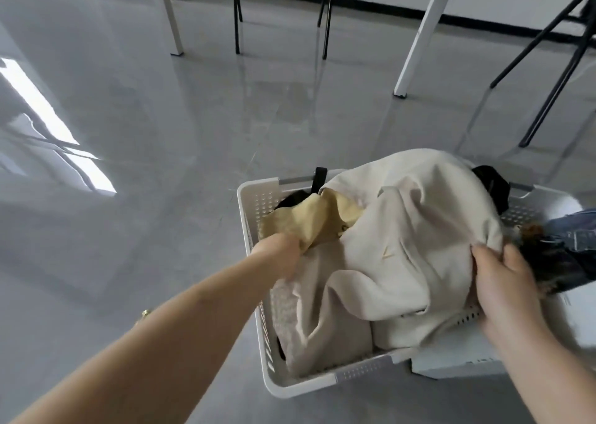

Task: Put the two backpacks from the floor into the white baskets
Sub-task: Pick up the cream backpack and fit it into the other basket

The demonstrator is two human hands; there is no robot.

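Observation:
A cream backpack [406, 230] with a pale yellow lining lies bunched inside a white perforated basket [254, 207] on the grey floor. My left hand [283, 256] reaches into the basket's left side and grips the yellow part of the backpack [303, 220]. At the bag's right edge, my right hand [503, 281] pinches the cream fabric. A black strap [317, 178] hangs over the far rim, and a black piece [491, 185] shows behind the bag. Part of another white basket [545, 204] sits just right of the first, mostly hidden.
A dark patterned cloth and denim [561, 256] lie at the right edge. White table legs [422, 33] and black chair legs [554, 68] stand further back. A white box lid [458, 362] lies by the basket's near right corner. Glossy floor [145, 165] stretches left.

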